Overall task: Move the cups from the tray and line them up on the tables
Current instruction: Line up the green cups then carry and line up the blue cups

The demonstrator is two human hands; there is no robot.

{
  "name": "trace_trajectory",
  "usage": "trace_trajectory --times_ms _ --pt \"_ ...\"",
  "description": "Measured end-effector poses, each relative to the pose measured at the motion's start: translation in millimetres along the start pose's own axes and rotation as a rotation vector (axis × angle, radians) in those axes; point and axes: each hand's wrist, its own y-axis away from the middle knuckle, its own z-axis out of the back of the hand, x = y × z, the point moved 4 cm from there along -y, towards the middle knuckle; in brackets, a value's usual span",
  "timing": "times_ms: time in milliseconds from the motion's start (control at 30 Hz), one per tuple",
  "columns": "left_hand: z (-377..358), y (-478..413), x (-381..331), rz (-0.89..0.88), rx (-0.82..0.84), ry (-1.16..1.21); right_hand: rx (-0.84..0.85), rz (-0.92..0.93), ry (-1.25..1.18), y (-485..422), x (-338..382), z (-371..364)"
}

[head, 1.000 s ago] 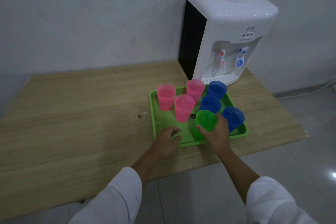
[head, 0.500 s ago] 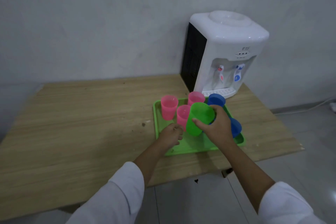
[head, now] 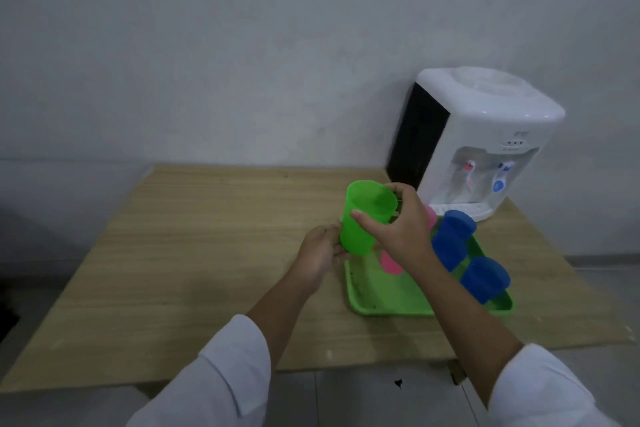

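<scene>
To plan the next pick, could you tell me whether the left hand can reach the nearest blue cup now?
Probably not easily: the right forearm crosses the tray between the left hand and that blue cup, while the right hand holds the green cup.

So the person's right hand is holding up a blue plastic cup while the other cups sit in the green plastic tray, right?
Not quite. The head view shows the right hand holding up a bright green plastic cup, not a blue one. The other cups, blue and pink, do sit in the green plastic tray.
</scene>
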Motion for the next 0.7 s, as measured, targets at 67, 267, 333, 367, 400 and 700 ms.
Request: trace_trajectory --times_ms 67,267,333,367,400,700 --pt "24.3 8.0 -18.0 -0.028 -0.008 0.006 0.009 0.021 -0.031 -0.2 20.1 -23.7" --pt "125.9 31.9 -70.1 -0.070 -0.050 0.013 0.036 0.037 -0.149 2.7 86.9 -115.1" --pt "165.8 40.8 -88.8 -0.090 -0.065 0.009 0.060 0.045 -0.188 4.7 110.0 -150.4" --pt "186.1 44.7 -97.4 -0.096 -0.073 0.011 0.073 0.050 -0.208 5.8 121.3 -168.6" --pt "205.9 48.7 -105.7 -0.100 -0.078 0.013 0.087 0.051 -0.225 6.9 132.3 -186.5" --pt "375.9 84.3 -162.9 -0.158 -0.195 0.080 0.219 0.084 -0.403 26.6 239.3 -347.2"
